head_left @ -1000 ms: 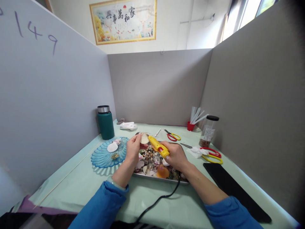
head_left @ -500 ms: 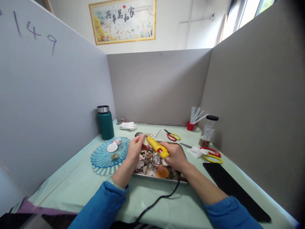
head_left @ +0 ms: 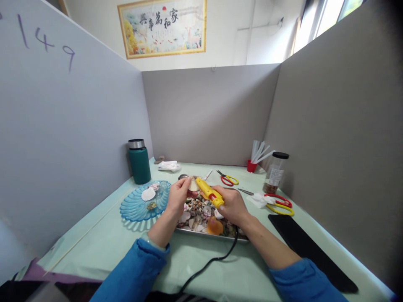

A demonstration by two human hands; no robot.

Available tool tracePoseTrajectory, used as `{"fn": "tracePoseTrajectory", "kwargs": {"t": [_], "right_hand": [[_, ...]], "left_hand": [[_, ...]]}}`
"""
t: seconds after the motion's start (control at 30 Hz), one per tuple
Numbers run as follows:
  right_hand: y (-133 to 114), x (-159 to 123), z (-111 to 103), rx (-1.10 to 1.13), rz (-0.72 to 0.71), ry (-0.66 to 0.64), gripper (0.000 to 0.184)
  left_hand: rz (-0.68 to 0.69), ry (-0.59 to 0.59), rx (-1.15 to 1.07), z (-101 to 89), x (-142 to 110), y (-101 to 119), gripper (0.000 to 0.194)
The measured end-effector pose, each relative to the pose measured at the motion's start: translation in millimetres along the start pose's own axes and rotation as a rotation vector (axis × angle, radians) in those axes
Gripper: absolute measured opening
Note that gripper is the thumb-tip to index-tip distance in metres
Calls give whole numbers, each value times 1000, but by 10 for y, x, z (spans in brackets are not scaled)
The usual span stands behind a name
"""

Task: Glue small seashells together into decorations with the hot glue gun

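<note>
Left fingers (head_left: 183, 184) — pale shell (head_left: 194, 185) gripped at edge.

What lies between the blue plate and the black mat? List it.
Head view: a tray of shells lies between plate and mat, with the left hand at its plate side and the right hand, holding the corded gun, at its mat side.

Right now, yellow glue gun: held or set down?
Held: the right hand grips the yellow glue gun over the shell tray.

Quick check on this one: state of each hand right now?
Left hand: closed, holding a pale shell between its fingers.
Right hand: closed around a yellow glue gun.
</note>
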State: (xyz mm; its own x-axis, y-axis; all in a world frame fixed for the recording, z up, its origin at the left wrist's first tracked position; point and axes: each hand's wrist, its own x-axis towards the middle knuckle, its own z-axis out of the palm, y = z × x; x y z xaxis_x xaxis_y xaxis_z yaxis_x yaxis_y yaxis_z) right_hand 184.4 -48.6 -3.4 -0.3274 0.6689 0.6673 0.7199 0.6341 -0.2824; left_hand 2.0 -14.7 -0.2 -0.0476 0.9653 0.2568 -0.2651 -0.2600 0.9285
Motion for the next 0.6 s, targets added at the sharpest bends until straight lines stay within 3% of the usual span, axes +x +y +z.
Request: {"fn": "tracePoseTrajectory", "kwargs": {"t": [0.37, 0.6], "right_hand": [[-13, 2, -8, 19, -12, -1, 34], [-6, -1, -3, 21, 14, 15, 34]], "left_hand": [[-21, -78, -2, 19, -28, 7, 37], [14, -38, 22, 21, -34, 37, 39]]}}
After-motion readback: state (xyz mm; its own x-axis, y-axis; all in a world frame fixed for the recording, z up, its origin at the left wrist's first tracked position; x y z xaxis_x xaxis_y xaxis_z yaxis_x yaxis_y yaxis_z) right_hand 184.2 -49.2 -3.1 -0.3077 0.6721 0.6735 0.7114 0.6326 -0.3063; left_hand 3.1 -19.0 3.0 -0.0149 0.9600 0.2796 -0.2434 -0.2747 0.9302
